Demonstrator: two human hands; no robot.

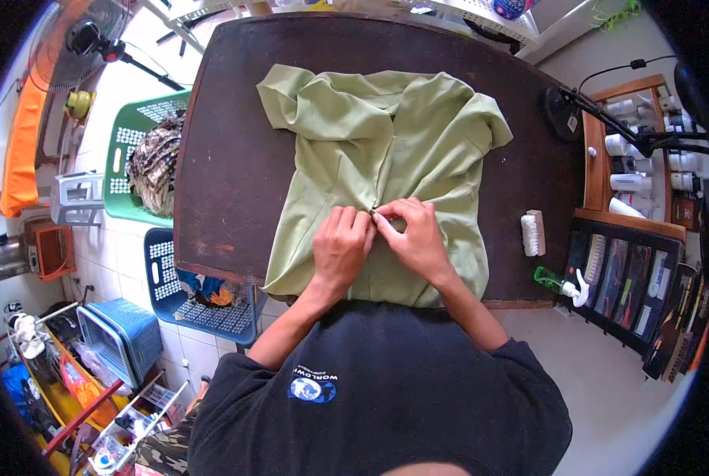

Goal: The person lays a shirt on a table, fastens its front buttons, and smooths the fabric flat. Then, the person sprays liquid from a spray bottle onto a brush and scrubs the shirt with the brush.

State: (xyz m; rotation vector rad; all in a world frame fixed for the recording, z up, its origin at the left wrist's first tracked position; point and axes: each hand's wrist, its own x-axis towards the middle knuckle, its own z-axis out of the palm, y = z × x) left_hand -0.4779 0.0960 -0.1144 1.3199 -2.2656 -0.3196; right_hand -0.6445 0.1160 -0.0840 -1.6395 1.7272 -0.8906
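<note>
A light green short-sleeved shirt [434, 119] lies spread on the dark brown table [227, 159], with its lower edge toward my body. My left hand [342, 247] is closed, fingers curled, at the middle of the shirt's front opening. Meeting it there, my right hand [412, 238] pinches the same edge between thumb and fingertips. Small folds in the cloth run out from where the fingertips meet. A tiny dark spot shows between them, too small to make out, and whether a button is there is hidden.
On the table's right side is a white-bristled brush [533, 234], with a green spray bottle [559, 284] near the right edge. A black lamp arm [608, 123] reaches in. Left of the table stand a green basket [120, 170] holding patterned cloth and a blue basket [203, 313].
</note>
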